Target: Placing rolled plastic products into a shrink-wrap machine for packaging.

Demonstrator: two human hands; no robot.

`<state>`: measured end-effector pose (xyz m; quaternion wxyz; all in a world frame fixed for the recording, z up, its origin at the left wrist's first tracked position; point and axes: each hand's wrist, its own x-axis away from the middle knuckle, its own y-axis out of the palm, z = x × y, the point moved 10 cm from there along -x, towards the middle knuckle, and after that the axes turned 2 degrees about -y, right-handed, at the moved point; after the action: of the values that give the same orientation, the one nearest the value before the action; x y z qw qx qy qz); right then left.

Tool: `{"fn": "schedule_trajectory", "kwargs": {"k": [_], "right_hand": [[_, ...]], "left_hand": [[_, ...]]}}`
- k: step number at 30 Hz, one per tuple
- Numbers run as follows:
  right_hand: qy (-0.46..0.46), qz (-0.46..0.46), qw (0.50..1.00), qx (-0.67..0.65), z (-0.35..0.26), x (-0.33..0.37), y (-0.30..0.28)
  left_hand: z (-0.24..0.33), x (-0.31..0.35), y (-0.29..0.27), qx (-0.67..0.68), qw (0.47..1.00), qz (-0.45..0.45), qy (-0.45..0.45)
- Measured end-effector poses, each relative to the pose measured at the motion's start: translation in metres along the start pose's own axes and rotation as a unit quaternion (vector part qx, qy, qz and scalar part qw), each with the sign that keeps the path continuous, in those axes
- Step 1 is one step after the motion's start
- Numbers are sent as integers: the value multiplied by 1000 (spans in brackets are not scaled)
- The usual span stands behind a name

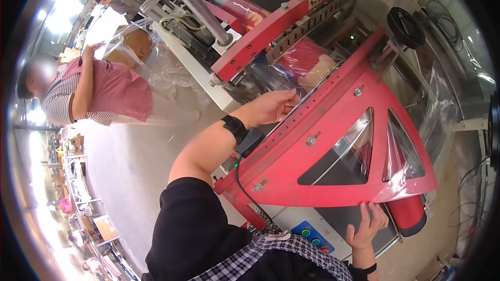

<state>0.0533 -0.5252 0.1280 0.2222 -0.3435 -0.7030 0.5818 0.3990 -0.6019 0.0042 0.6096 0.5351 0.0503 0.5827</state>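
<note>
A red packaging machine (328,177) with a slanted panel and triangular windows stands before me. My left hand (276,106) reaches across to the gap along its perforated bar, fingers curled in at the edge of the clear plastic film (276,77). Just past that hand, a red and tan item (307,62) lies under the film; I cannot tell its kind. At the panel's lower edge, my right hand (369,224) is raised with its fingers partly spread, the fingertips at the rim. It grips nothing that I can see.
A red crossbar (265,36) spans the machine above the film. Its black knob (405,27) sits at the right, and a blue button panel (311,237) is low in front. At left, a co-worker (104,91) handles clear plastic near a cardboard box (136,47).
</note>
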Motion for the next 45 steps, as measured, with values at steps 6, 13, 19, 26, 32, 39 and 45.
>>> {"fn": "schedule_trajectory", "kwargs": {"k": [6, 13, 19, 26, 32, 39, 45], "right_hand": [[113, 205, 972, 35, 71, -21, -56], [-22, 3, 999, -30, -19, 15, 21], [126, 214, 969, -8, 63, -16, -49], [56, 52, 995, -59, -15, -8, 13], [113, 172, 979, -10, 38, 0, -29], [135, 136, 980, -50, 5, -8, -5], [77, 164, 983, -22, -7, 15, -25]], "left_hand": [[-5, 17, -66, -27, 994, 106, -6], [-13, -18, -14, -27, 999, -2, -17], [-2, 23, -56, -51, 996, 73, -18], [-16, -8, -4, -18, 998, 34, -40], [-8, 25, -21, -41, 997, 4, -66], [-12, 6, -46, -73, 996, 43, -14], [-13, 25, 5, -7, 996, -27, -85]]}}
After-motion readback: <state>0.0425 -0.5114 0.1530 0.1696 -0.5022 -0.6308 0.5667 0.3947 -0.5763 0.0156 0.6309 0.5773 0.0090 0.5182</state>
